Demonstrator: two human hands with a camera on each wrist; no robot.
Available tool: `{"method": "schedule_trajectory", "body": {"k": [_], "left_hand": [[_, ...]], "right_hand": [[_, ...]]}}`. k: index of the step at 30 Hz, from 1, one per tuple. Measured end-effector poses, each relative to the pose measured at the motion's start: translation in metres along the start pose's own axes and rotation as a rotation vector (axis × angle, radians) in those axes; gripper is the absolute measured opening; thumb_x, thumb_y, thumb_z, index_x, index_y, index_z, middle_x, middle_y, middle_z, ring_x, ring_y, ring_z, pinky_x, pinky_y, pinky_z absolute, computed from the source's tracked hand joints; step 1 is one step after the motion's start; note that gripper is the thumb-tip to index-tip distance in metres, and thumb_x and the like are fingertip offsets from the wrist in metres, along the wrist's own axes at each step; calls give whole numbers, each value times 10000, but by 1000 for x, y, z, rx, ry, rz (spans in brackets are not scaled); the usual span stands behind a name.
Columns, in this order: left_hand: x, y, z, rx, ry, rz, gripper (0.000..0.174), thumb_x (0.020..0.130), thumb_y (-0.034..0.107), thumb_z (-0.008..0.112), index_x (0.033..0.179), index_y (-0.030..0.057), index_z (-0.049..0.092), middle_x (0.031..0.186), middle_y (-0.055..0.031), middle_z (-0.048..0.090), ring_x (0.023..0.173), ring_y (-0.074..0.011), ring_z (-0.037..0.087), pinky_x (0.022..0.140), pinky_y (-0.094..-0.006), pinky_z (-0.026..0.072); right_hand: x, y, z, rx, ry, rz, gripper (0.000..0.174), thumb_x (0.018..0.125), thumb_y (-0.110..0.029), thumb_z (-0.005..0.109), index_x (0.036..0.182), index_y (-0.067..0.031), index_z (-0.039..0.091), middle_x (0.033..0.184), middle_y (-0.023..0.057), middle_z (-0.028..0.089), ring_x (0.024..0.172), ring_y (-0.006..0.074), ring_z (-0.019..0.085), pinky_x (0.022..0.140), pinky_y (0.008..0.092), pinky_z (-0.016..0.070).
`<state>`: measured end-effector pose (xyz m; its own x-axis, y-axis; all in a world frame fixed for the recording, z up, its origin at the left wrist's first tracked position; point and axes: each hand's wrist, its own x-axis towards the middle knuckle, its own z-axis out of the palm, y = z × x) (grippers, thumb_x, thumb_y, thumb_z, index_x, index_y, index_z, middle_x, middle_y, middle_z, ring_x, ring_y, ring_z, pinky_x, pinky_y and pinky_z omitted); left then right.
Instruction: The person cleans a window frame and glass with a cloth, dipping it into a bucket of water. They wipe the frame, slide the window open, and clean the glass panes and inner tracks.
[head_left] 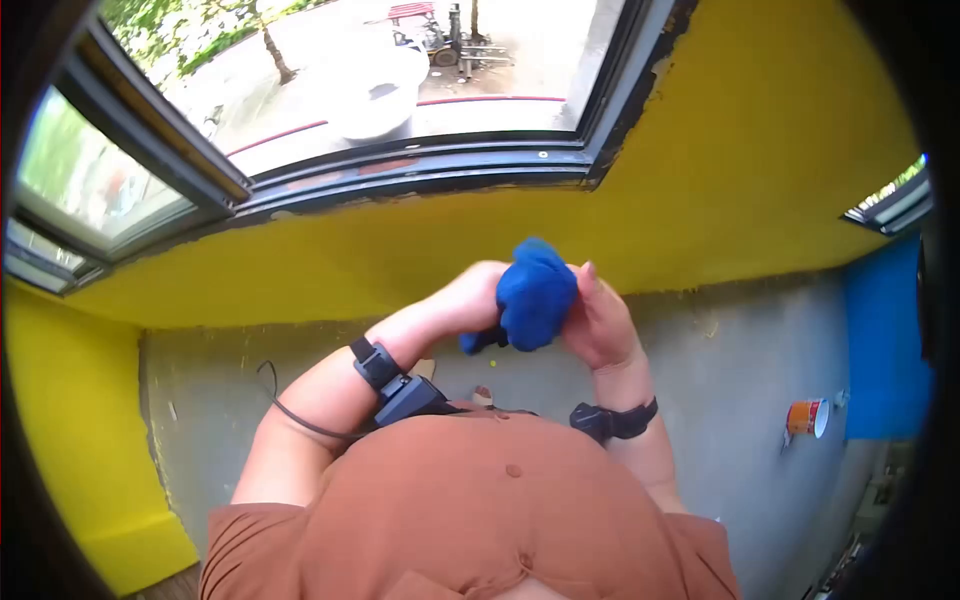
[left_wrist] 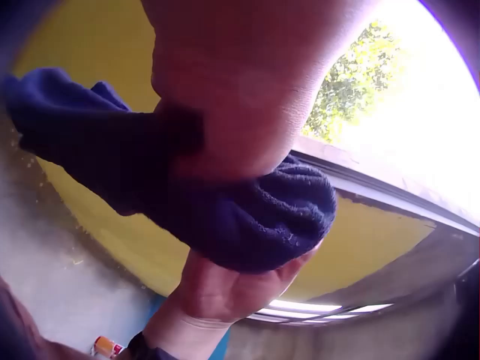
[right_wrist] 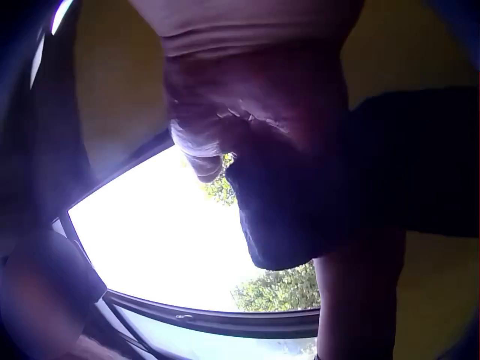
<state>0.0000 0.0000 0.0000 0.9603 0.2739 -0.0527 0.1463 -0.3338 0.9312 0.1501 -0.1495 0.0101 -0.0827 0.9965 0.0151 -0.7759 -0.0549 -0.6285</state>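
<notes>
A bunched blue cloth (head_left: 537, 295) is between the two hands, in front of the chest in the head view. The left hand (head_left: 482, 292) grips it from the left, its fingers hidden by the fabric. On the other side the right hand (head_left: 602, 325) holds the cloth's edge, thumb pointing up, most fingers behind it. In the left wrist view the cloth (left_wrist: 262, 217) stretches across below the left hand (left_wrist: 232, 135), one end hanging out left, the right hand (left_wrist: 240, 289) under it. The right wrist view shows the cloth (right_wrist: 300, 202) dark against the right hand (right_wrist: 247, 105).
A window frame (head_left: 420, 172) spans the yellow wall (head_left: 760, 150) ahead, with a white bucket (head_left: 375, 105) at the sill. An orange paint can (head_left: 806, 418) lies on the grey floor (head_left: 720, 400) at the right, near a blue wall section (head_left: 888, 340).
</notes>
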Motion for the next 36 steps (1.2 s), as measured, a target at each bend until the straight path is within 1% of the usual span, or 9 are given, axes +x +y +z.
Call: {"method": "schedule_trajectory", "body": {"k": [7, 10, 13, 17, 19, 20, 25, 31, 36], "left_hand": [[-38, 54, -16, -519, 179, -130, 280, 871, 91, 670, 1143, 38, 633, 977, -61, 700, 908, -103, 621, 811, -273, 510], [-22, 42, 1, 65, 25, 133, 424, 833, 137, 694, 1226, 28, 579, 1187, -153, 621, 1117, -256, 593, 933, -367, 476], [-27, 49, 1, 299, -8, 200, 580, 832, 153, 713, 1356, 15, 508, 1370, -205, 526, 1262, -350, 516, 1058, -406, 432], [-39, 39, 3, 408, 92, 402, 755, 811, 193, 761, 1458, 5, 420, 1473, -236, 427, 1334, -395, 456, 1123, -429, 392], [-45, 31, -8, 418, 80, 429, 819, 799, 244, 798, 1468, -4, 396, 1503, -236, 397, 1367, -402, 421, 1136, -454, 378], [-50, 27, -16, 462, 75, 413, 819, 804, 260, 799, 1471, 3, 398, 1513, -230, 391, 1372, -403, 417, 1137, -465, 375], [-86, 8, -75, 603, 87, 195, 353, 911, 199, 694, 1215, 27, 646, 1367, -164, 562, 1298, -355, 493, 1097, -454, 412], [-132, -15, -141, 725, 353, 127, 236, 903, 108, 674, 1127, 32, 664, 1295, -137, 612, 1284, -342, 517, 1096, -437, 412], [-174, -35, -186, 759, 513, 45, 181, 899, 66, 665, 1074, 24, 679, 1216, -125, 651, 1218, -317, 568, 1050, -409, 448]], "right_hand": [[6, 26, -34, -723, 512, 72, 330, 1024, -302, 557, 1237, -61, 632, 1172, 69, 666, 1114, 210, 626, 982, 380, 479], [30, 22, -7, -1690, -98, -1287, 540, 658, -320, 857, 1108, -122, 633, 1105, 138, 643, 1066, 365, 614, 1005, 483, 470], [17, 48, -14, -1447, 246, -443, 480, 725, -292, 849, 1111, -103, 635, 1109, 133, 649, 1137, 302, 592, 1061, 443, 434], [10, 55, -10, -981, 377, -483, 312, 840, -355, 762, 1043, -137, 669, 1106, 78, 658, 1073, 247, 609, 977, 390, 465], [17, 24, 17, -1687, 263, -495, 338, 857, -365, 748, 1086, -131, 660, 1112, 73, 662, 1071, 249, 612, 954, 395, 465], [25, -9, 65, -1967, 125, -197, 400, 855, -428, 739, 1123, -142, 663, 1105, 83, 666, 1064, 278, 609, 916, 418, 461], [35, -3, 37, -2172, 324, -256, 384, 958, -388, 622, 1231, -125, 565, 1165, 69, 636, 1087, 251, 603, 988, 413, 456], [45, -19, 15, -2169, 397, -291, 340, 1070, -329, 443, 1287, -81, 529, 1157, 91, 625, 1078, 214, 599, 949, 372, 495], [92, -56, -18, -1069, 682, -719, 281, 990, -293, 541, 1068, -46, 651, 1054, 118, 707, 846, 282, 693, 770, 435, 562]]}}
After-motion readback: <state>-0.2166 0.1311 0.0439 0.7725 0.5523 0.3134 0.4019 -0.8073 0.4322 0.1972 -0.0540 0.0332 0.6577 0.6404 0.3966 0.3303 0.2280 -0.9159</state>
